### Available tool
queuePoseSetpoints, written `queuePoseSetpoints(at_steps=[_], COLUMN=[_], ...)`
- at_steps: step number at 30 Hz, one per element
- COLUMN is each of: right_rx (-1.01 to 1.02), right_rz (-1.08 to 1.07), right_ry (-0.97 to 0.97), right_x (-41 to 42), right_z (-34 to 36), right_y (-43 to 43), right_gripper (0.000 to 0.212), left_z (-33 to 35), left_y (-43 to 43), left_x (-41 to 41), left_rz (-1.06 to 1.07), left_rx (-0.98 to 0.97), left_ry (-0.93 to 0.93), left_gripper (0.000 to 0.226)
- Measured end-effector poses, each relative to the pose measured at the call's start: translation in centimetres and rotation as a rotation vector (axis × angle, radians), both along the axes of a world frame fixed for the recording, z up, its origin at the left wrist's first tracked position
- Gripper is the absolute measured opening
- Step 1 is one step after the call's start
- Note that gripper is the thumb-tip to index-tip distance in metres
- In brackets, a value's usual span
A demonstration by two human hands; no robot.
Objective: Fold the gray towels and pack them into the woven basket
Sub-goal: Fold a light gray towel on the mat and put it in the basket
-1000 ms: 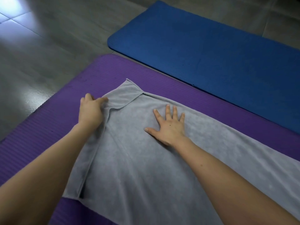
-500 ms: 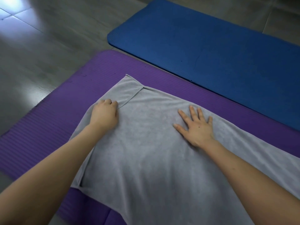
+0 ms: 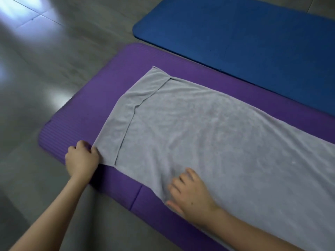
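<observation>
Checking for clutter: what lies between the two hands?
Only the gray towel's near corner and a strip of purple mat, per the head view.

Left hand (image 3: 82,160) curled, right hand (image 3: 190,194) flat.

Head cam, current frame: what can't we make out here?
- Woven basket: nowhere in the head view.
- Gray towel: right end cut off by the frame edge; any other towels are out of view.
- Left hand: fingers curl under at the towel's corner and are blurred, so the grip cannot be confirmed.
- Right hand: rests on the towel, motion-blurred; finger detail lost.
- Blue mat: cut off at top and right.
</observation>
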State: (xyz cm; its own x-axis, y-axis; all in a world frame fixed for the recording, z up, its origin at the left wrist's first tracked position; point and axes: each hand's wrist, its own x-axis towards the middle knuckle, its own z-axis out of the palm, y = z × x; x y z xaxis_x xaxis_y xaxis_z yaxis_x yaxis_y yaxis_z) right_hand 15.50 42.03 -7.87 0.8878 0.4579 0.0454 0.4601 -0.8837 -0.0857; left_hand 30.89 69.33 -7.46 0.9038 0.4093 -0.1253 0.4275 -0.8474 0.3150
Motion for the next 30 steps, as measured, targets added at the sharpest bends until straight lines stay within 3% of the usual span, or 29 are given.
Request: queuePoseSetpoints(at_steps=[3, 7, 11, 13, 16, 18, 21, 23, 24, 27, 30], right_rx=[-0.086, -0.159, -0.036, 0.045, -0.025, -0.042, 0.048, 0.08, 0.079, 0.012, -0.038], right_rz=[-0.069, -0.145, -0.174, -0.172, -0.132, -0.115, -0.17, -0.252, -0.322, -0.529, -0.55], right_ry=[0.052, 0.04, 0.07, 0.144, 0.158, 0.135, 0.054, -0.027, -0.049, 0.055, 0.185], right_x=[-2.0, -1.8, -1.5, -1.6, -2.0, -2.0, -1.3, -0.5, 0.1, 1.5, 1.5], right_z=[-0.1, 0.7, 1.5, 1.9, 1.4, 0.7, 0.5, 0.7, 0.6, -0.2, -1.9], right_y=[1.2, 1.9, 3.1, 3.4, 3.2, 2.8, 1.5, -0.1, -1.2, -4.6, -6.6], right_gripper=[0.041, 0.025, 0.025, 0.029, 0.039, 0.039, 0.026, 0.01, 0.013, 0.047, 0.055], left_z=[-0.1, -0.4, 0.4, 0.9, 1.8, 2.3, 2.5, 2.4, 2.4, 1.6, 1.2], left_y=[0.6, 0.7, 2.2, 3.7, 4.9, 4.6, 2.7, 0.4, -1.0, -4.7, -7.7], left_x=[0.0, 0.6, 1.8, 2.2, 2.4, 2.6, 2.8, 3.2, 3.5, 5.1, 6.7], left_rz=[0.038, 0.163, 0.28, 0.25, 0.058, -0.073, -0.192, -0.355, -0.438, -0.584, -0.602], left_rx=[-0.127, -0.338, -0.566, -0.535, -0.433, -0.227, 0.074, 0.109, 0.11, 0.053, 0.0], left_ry=[0.055, 0.04, -0.037, -0.036, 0.091, 0.161, 0.002, -0.129, -0.157, -0.161, -0.174], left_gripper=[0.025, 0.019, 0.013, 0.011, 0.006, 0.016, 0.032, 0.028, 0.025, 0.023, 0.027])
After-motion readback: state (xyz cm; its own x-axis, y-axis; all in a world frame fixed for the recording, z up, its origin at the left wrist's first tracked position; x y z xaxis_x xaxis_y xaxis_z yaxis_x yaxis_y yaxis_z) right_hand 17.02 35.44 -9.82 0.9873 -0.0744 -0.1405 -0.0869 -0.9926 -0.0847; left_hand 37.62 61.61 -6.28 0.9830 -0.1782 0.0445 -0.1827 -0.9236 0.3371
